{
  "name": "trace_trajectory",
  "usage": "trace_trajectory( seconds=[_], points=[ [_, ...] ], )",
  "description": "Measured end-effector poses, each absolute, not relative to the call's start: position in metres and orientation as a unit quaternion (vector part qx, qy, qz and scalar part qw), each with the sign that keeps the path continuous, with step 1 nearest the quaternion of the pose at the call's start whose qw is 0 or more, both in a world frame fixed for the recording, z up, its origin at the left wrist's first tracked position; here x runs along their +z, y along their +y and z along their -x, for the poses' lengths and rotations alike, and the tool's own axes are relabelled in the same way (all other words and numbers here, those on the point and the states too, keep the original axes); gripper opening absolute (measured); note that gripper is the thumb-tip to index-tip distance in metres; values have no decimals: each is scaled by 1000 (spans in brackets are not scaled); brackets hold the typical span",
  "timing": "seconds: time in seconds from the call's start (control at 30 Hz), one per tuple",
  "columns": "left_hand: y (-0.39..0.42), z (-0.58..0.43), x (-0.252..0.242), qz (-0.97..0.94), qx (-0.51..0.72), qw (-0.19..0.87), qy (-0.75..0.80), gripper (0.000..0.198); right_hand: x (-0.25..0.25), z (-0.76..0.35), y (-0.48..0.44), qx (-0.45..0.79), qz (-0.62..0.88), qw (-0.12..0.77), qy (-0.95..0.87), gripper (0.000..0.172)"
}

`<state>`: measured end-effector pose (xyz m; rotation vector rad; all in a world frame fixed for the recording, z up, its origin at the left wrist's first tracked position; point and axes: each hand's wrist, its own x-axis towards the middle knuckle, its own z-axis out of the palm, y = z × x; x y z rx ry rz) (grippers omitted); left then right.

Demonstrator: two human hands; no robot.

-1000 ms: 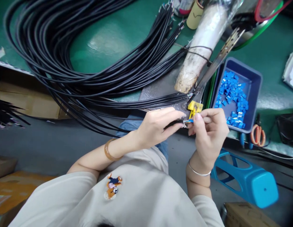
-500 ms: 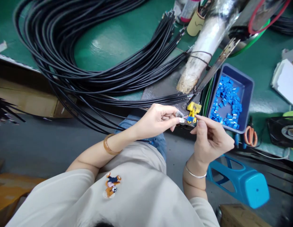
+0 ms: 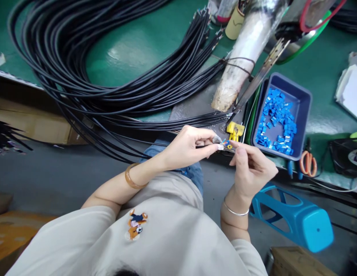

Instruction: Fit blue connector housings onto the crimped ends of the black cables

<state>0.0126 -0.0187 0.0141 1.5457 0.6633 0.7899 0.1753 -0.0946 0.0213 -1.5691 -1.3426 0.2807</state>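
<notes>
My left hand (image 3: pixel 197 143) pinches the end of a black cable (image 3: pixel 205 145) between thumb and fingers. Thin coloured wires (image 3: pixel 224 143) stick out past its fingertips. Close by, my right hand (image 3: pixel 249 163) is closed, its thumb and index fingertip at a small blue connector (image 3: pixel 227 142) on the wire ends. Most of that connector is hidden by the fingers. Just beyond the fingertips stands a yellow clamp-like piece (image 3: pixel 235 128) at the bench edge. To the right, a dark blue tray (image 3: pixel 304 115) holds many loose blue connectors (image 3: pixel 278 109).
A large bundle of black cables (image 3: pixel 115 96) curves across the green bench (image 3: pixel 123 53). A plastic-wrapped post (image 3: pixel 238 69) and a metal bar (image 3: pixel 260 78) slant over the work spot. Orange-handled scissors (image 3: pixel 308 164) hang near the tray. Below is a blue stool (image 3: pixel 316 230).
My right hand has shifted slightly left, toward my left hand. The blue connector, plainly visible before in front of the yellow piece, is now mostly covered by fingertips. The view has shifted a little.
</notes>
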Motion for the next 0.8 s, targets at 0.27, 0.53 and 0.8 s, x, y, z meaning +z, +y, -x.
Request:
trace_trajectory(
  seconds=[0.27, 0.53, 0.8],
  points=[
    [-18, -13, 15, -672, 318, 609, 276, 21, 21, -180, -92, 196, 642, 474, -570, 16],
    [-17, -13, 17, -633, 312, 646, 290, 22, 11, -184, -93, -42, 597, 410, -688, 24],
    [-18, -16, 14, -583, 318, 681, 309, 22, -2, -188, -90, -161, 563, 344, -734, 25]
  ],
)
